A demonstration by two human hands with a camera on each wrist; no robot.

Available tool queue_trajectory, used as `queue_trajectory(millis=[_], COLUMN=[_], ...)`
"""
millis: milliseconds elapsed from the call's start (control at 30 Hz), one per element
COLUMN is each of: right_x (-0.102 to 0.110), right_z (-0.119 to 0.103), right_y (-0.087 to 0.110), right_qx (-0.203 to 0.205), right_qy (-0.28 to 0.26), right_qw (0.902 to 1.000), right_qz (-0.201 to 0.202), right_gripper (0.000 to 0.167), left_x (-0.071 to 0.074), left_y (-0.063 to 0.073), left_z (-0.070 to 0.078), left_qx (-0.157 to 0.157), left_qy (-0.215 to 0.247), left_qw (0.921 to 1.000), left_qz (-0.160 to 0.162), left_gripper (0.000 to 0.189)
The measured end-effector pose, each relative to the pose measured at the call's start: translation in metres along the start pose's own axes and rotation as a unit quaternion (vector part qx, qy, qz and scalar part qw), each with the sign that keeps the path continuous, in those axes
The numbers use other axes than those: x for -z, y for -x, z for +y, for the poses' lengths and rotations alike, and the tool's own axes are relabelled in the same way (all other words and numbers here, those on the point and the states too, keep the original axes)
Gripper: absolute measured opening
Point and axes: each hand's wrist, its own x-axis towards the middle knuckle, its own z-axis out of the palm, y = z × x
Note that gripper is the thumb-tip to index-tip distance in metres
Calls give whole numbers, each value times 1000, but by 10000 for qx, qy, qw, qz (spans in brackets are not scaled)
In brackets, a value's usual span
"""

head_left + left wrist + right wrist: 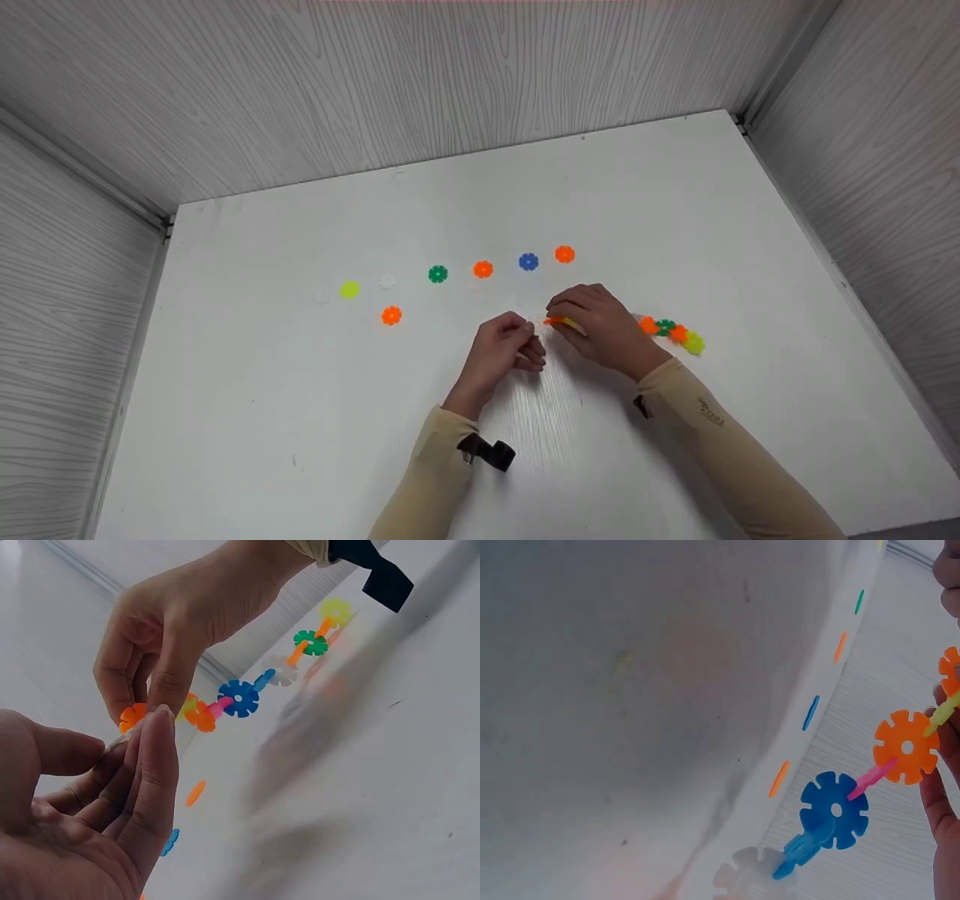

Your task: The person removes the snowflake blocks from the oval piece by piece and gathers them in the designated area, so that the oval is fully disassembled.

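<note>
My right hand (606, 330) pinches one end of a chain of slotted plastic flower discs, by an orange disc (132, 717) and a yellow disc (944, 714). From there the chain runs through another orange disc (889, 739), a pink disc (871, 778), a blue disc (817, 799) and a whitish disc (283, 672). A green disc (309, 635) and a yellow-green disc (695, 343) are near its far end. Thumb and fingertips of my left hand (499, 349) pinch a pale, whitish disc (117, 741) against the orange end disc. Fingers hide most of it.
Beyond my hands, loose discs lie in a rough row on the white table (300, 420): orange (565, 247), blue (528, 256), green (432, 274), yellow-green (350, 289) and whitish ones. Another orange disc (385, 316) lies nearer. Wood-grain panels (450, 75) enclose the table.
</note>
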Motion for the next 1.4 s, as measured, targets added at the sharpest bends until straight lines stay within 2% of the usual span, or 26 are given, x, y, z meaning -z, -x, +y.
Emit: queue_trajectory(millis=[333,467,700,867,1033,1233,1400], right_x=[-2,-2,-2,-3,-4,-4,-5], right_z=[1,2,2,3,3,4,4], right_y=[1,0,0,1,1,0,0], right_qx=[-225,-58,206,308,420,375,418], right_qy=[-301,-289,-220,-129,-47,-43,-99], right_qw=[9993,9995,9993,9992,9988,9990,9989], right_qz=[74,138,224,236,260,253,203], right_gripper=[16,12,4,14,3,10,5], left_x=[2,1,0,-1,-2,-1,0], left_y=[-2,-3,-6,-6,-5,-6,-7], left_z=[-3,-4,-6,-8,-6,-6,-6], left_qx=[-299,-402,-831,-740,-682,-657,-584], left_qy=[-112,-245,-314,-185,-184,-109,42], left_qw=[9994,9989,9956,9960,9955,9953,9957], left_qz=[-107,52,294,470,626,698,724], left_gripper=[21,20,19,18,21,22,23])
